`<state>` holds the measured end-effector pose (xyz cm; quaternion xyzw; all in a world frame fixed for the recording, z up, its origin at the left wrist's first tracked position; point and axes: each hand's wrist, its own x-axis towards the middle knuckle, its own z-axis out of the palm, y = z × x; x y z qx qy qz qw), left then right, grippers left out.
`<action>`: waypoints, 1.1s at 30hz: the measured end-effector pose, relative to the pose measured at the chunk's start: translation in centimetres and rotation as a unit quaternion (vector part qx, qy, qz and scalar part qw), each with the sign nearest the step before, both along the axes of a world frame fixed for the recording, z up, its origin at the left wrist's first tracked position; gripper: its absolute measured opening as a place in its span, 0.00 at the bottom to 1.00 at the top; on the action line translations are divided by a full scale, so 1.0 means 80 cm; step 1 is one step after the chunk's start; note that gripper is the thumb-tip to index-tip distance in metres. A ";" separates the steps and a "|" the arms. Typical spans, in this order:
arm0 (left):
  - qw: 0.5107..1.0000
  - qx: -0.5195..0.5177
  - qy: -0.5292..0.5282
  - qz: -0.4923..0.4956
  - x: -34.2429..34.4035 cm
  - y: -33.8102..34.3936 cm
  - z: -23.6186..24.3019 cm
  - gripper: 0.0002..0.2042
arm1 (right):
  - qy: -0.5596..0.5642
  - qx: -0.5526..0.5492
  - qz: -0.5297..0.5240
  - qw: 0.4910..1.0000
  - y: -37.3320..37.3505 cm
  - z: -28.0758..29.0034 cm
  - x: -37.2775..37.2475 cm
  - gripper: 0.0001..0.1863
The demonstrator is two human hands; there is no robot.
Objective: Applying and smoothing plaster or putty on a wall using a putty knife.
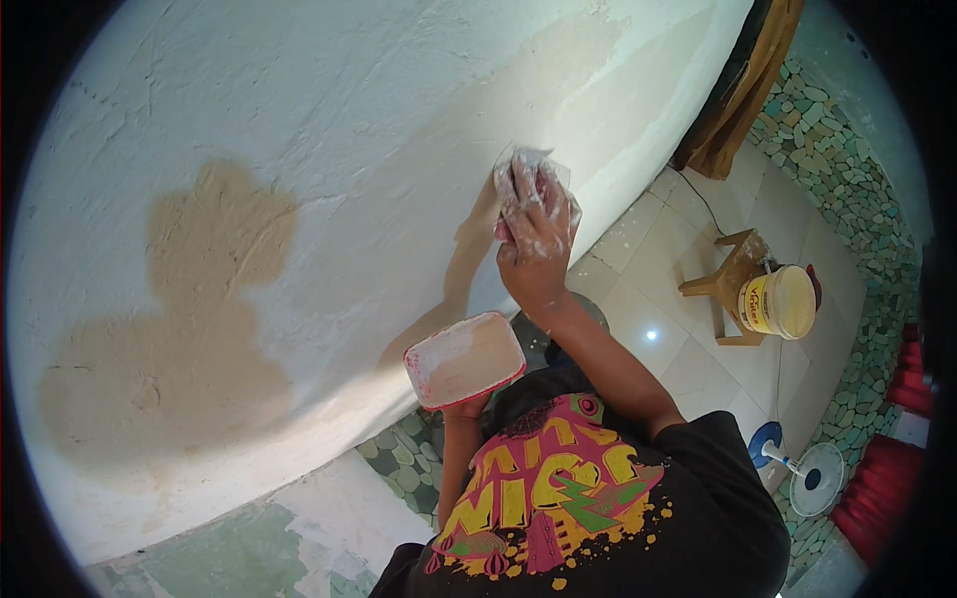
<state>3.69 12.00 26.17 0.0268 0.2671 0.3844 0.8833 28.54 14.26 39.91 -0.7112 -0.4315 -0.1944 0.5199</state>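
Note:
My left hand point(469, 405) holds a red-rimmed rectangular tub point(467, 357) from below, close to the wall. Pale putty coats the tub's inside and rim, and most of the fingers under it are hidden. Higher up, my right hand point(538, 229) is pressed near the white wall point(379, 149), closed on a thin, pale putty scraper point(539, 159). White putty smears its fingers and knuckles. Only the scraper's edges show around the fingers. The wall's surface is rough, with damp-looking or smoothed grey-beige patches and my shadow across it.
On the tiled floor point(688, 259) to the right, a brown stool point(733, 284) stands beside a white and yellow bucket point(783, 301). A fan point(815, 478) is at lower right, near red fabric point(877, 498). Brown cloth point(733, 110) hangs past the wall's far end. Green stone-patterned surfaces border the floor.

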 end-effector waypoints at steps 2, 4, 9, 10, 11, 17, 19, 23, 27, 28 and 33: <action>1.000 -0.015 -0.007 0.004 -0.002 -0.002 -0.002 0.37 | 0.002 -0.038 0.031 0.999 -0.010 -0.001 -0.018 0.34; 0.995 -0.044 -0.087 -0.006 -0.003 -0.005 -0.001 0.36 | -0.005 -0.058 0.029 0.998 -0.023 0.002 -0.028 0.35; 0.998 -0.018 -0.056 -0.020 -0.006 0.000 -0.007 0.38 | 0.044 -0.071 0.073 0.994 -0.060 0.016 -0.006 0.39; 0.999 -0.016 -0.018 -0.035 -0.007 0.000 -0.010 0.38 | 0.043 -0.071 0.074 0.994 -0.056 0.021 0.000 0.39; 0.999 -0.016 -0.019 -0.033 -0.010 0.001 -0.013 0.38 | 0.077 0.006 0.062 0.995 -0.047 0.026 0.010 0.39; 0.999 -0.008 -0.029 -0.032 -0.003 -0.006 -0.015 0.38 | 0.079 0.026 0.090 0.992 -0.017 0.032 -0.018 0.40; 0.985 0.041 -0.151 -0.068 -0.015 -0.010 -0.024 0.32 | 0.119 0.034 0.175 0.977 -0.036 0.025 -0.044 0.40; 0.992 0.054 -0.086 -0.071 -0.019 -0.008 -0.032 0.33 | 0.187 0.054 0.229 0.954 -0.061 0.030 -0.031 0.37; 0.997 -0.045 -0.030 -0.049 -0.005 -0.004 -0.021 0.40 | 0.227 0.129 0.111 0.959 -0.033 0.044 0.022 0.31; 0.997 -0.050 -0.029 -0.047 -0.004 -0.003 -0.022 0.41 | 0.220 0.143 0.096 0.960 -0.023 0.039 0.028 0.32; 0.993 -0.004 -0.107 -0.055 -0.006 -0.007 -0.019 0.37 | 0.063 0.052 0.185 0.979 -0.032 0.038 -0.014 0.34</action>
